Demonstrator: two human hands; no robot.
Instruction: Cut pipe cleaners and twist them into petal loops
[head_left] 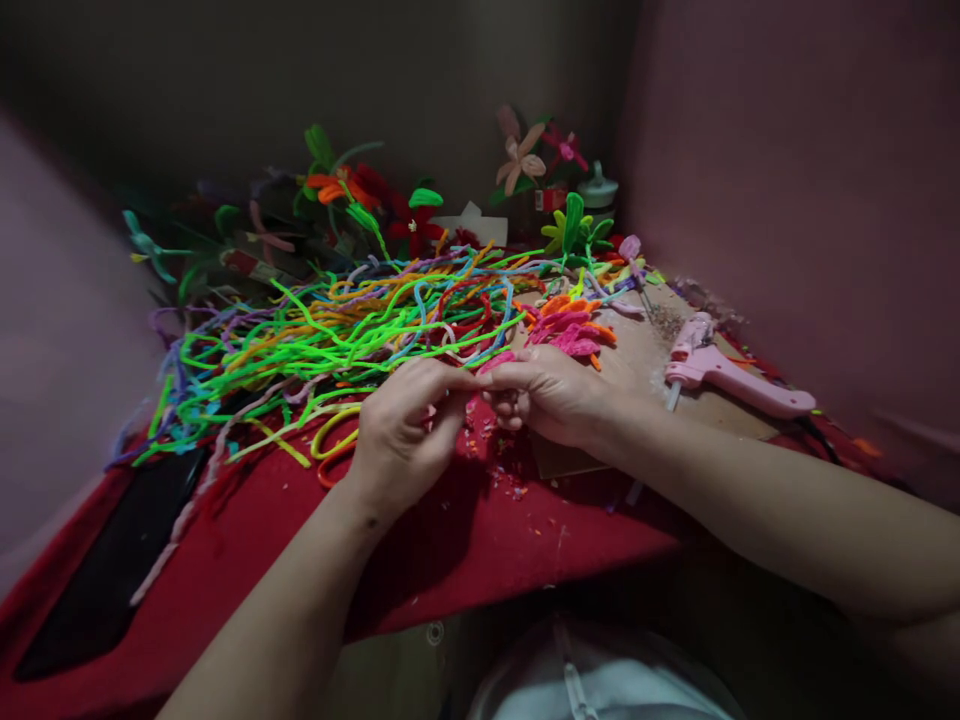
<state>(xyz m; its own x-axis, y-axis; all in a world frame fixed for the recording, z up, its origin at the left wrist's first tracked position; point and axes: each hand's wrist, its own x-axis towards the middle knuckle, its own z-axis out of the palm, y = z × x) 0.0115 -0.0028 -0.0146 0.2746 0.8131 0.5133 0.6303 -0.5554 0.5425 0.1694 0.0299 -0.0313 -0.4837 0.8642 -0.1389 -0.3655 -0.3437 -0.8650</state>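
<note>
My left hand (409, 425) and my right hand (551, 395) meet over the front part of the table, fingertips touching. Both are closed in a pinch. A pink fuzzy pipe cleaner piece (496, 361) shows just above the fingertips, and most of it is hidden by the fingers. Just beyond my right hand lies a pile of pink pipe cleaner petals (570, 335) with orange petals (600, 333) among them. Long, loose pipe cleaners (300, 345), mostly bright green, spread behind and left of my left hand.
A pink glue gun (739, 380) rests on a cardboard sheet (637, 345) at the right. Pipe cleaner flowers (517, 155) stand at the back near a lidded jar (598, 190). A black flat object (112, 570) lies left on the red cloth (465, 570). Walls close in both sides.
</note>
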